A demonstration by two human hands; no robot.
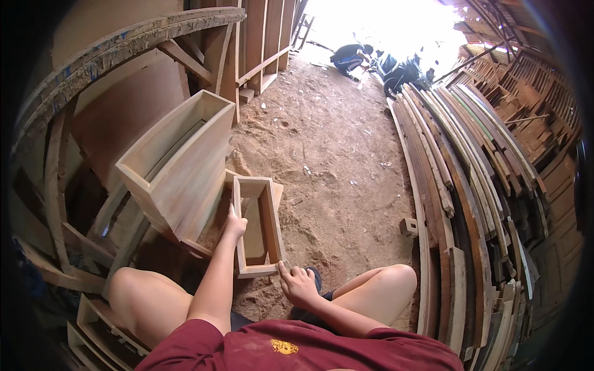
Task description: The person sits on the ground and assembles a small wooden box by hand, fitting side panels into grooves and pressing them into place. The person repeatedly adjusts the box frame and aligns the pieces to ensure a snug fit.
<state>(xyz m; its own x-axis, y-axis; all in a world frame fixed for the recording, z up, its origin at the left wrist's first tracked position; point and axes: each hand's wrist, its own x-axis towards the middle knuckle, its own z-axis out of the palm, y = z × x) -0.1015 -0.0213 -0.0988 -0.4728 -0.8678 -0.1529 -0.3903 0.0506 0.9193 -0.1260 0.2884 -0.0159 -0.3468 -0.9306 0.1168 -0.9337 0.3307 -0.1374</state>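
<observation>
A small open wooden drawer box (276, 226) is tilted between my knees, its long sides running away from me. My left hand (235, 224) is closed round its left side wall. At the near right corner, my right hand (299, 284) grips the edge with its index finger laid along the wood and the other fingers bent; its thumb is mostly hidden. Just left of the drawer box stands a larger, deeper wooden box (185, 179), open at the top. Another pale wooden piece (278, 196) shows partly behind the drawer box.
Long boards (458, 204) lie stacked along the right, with a small wood block (408, 227) beside them. A curved wooden frame (117, 46) and cabinet frames (263, 43) stand at the left. On the sandy floor (334, 154), a person (351, 59) crouches far off near a motorbike (402, 71).
</observation>
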